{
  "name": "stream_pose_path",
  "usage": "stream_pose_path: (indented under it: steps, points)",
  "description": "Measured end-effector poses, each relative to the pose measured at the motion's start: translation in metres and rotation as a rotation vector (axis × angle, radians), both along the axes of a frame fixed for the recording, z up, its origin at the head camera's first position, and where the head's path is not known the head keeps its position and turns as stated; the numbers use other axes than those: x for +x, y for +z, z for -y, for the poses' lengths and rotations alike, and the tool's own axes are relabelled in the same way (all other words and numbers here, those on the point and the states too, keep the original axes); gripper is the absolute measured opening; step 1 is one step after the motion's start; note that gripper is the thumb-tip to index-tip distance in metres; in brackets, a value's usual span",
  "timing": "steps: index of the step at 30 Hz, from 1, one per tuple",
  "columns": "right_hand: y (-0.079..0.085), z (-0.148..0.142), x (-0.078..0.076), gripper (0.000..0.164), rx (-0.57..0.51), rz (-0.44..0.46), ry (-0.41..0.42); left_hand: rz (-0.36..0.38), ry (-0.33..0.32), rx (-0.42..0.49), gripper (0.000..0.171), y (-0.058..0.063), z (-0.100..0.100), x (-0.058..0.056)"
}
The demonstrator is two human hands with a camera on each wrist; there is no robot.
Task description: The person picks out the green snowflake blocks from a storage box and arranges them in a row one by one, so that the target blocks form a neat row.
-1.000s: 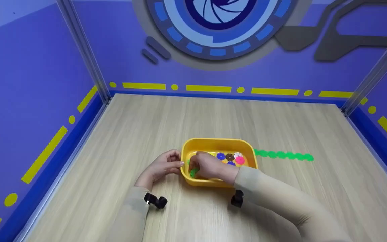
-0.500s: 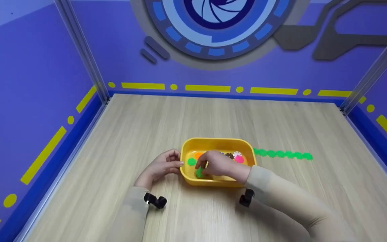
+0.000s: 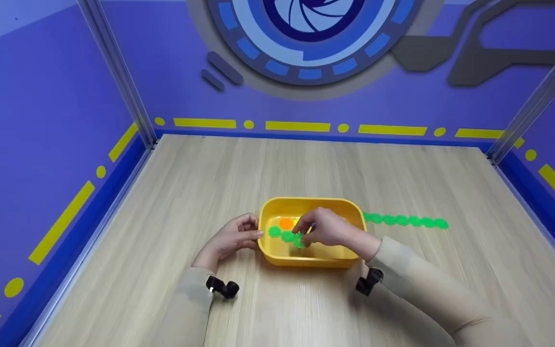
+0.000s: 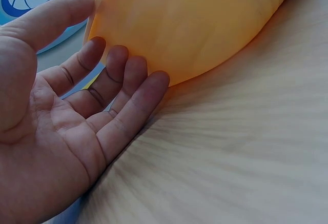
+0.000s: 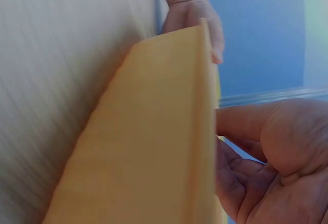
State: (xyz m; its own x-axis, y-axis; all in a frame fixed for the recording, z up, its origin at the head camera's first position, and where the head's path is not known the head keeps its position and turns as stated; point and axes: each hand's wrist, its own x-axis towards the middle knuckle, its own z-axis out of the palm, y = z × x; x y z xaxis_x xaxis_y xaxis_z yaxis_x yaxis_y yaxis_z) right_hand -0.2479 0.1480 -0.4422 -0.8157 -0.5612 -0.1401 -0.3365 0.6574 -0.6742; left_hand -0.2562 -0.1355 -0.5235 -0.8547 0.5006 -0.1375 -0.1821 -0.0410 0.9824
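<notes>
A yellow plastic bin (image 3: 316,262) stands on the table in the head view. My left hand (image 3: 231,239) holds its left end, thumb at the rim and curled fingers against the outer wall, as the left wrist view shows. My right hand (image 3: 328,229) reaches into the bin and pinches a green notched disc (image 3: 298,243) between thumb and fingers. Beside that disc lie more green discs (image 3: 274,232) and an orange disc (image 3: 286,223). The right hand covers other pieces. In the right wrist view the bin's wall hides the fingertips.
A row of joined green discs (image 3: 403,220) lies on the wooden table (image 3: 239,168), running right from the bin. Blue-purple panels (image 3: 200,106) enclose the back and sides. Each sleeve carries a small black camera (image 3: 223,287).
My right hand has moved right inside the bin with the green disc, uncovering green and orange discs at the left and covering the pieces at the right. The left hand has stayed put.
</notes>
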Motion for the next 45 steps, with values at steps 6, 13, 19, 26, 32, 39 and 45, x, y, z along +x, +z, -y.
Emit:
stream_pose_path:
  steps: [6, 13, 19, 26, 32, 39, 45]
  points:
    - [0.007, -0.016, 0.002, 0.018, -0.028, 0.002, -0.036, 0.006, -0.002, 0.005, 0.019, 0.001, 0.0, 0.0]
    - [0.012, -0.039, 0.003, 0.018, -0.14, 0.044, -0.052, 0.011, 0.011, -0.014, 0.021, 0.0, 0.0, 0.0]
    - [0.017, -0.057, 0.006, 0.022, -0.18, 0.116, -0.112, 0.012, 0.013, -0.011, 0.021, 0.0, 0.0, 0.0]
    - [0.019, -0.077, 0.012, 0.021, -0.174, 0.104, -0.192, 0.009, 0.017, -0.021, 0.02, 0.0, 0.0, 0.0]
    - [0.02, -0.094, 0.016, 0.026, -0.174, 0.102, -0.274, 0.003, -0.002, -0.008, 0.02, 0.0, 0.0, 0.001]
    - [0.02, -0.113, 0.018, 0.03, -0.208, 0.119, -0.328, 0.012, 0.007, -0.013, 0.023, 0.0, 0.001, 0.001]
    - [0.017, -0.129, 0.018, 0.031, -0.226, 0.123, -0.362, 0.011, 0.012, -0.024, 0.024, 0.0, 0.0, 0.0]
